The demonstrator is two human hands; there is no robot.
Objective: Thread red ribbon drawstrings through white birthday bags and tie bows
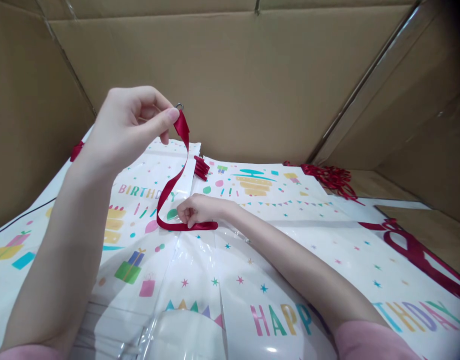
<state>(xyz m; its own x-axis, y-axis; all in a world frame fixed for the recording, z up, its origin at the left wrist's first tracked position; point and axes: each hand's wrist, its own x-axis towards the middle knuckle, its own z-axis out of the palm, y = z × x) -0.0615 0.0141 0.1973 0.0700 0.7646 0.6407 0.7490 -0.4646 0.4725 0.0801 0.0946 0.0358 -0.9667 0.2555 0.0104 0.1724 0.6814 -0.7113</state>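
Observation:
A dark red ribbon (168,190) curves down from my raised left hand (139,117) to the table. Thumb and forefinger of that hand pinch its upper end, where a small metal ring or clip (179,106) shows. The ribbon's lower stretch lies on the printed birthday sheet. My right hand (195,210) rests there with curled fingers against the ribbon, near its folded end; whether the fingertips grip it is partly hidden.
Birthday-print sheets (252,250) cover the table. A bundle of red ribbon pieces (201,168) lies behind my right hand. Tangled red ribbon (329,177) sits at the back right, with longer red ribbon (413,247) at the right edge. Cardboard walls (230,75) enclose the table.

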